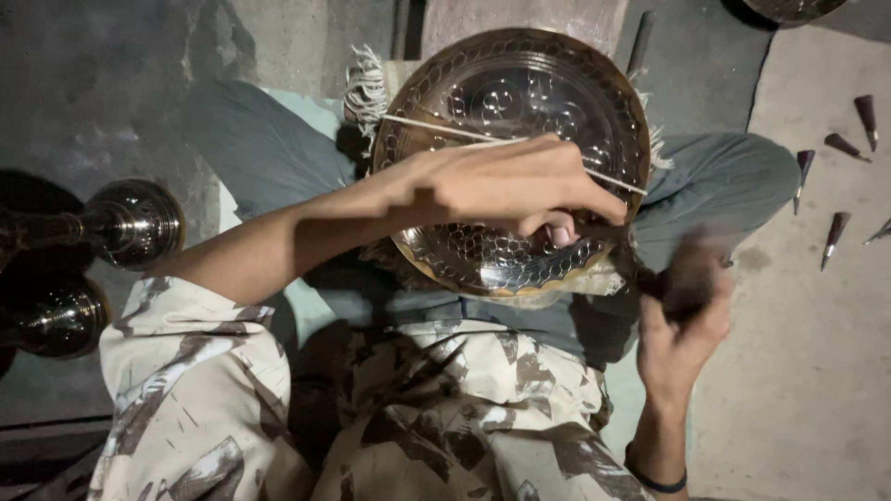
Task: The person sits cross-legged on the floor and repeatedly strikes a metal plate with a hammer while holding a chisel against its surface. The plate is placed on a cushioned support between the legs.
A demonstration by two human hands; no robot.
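A round engraved metal plate (506,88) rests on my lap, with a thin white string stretched across it. My left hand (520,186) lies over the plate's middle, fingers closed on a small dark chisel (603,232) whose tip touches the plate's lower right rim. My right hand (687,315) is raised beside the plate's right edge and grips a dark hammer (687,274), which is blurred by motion.
Several dark pointed punches (840,232) lie on the pale floor at the right. Two shiny rounded metal vessels (135,223) stand at the left edge. Another metal rim shows at the top right corner. A fringed cloth (367,88) lies under the plate.
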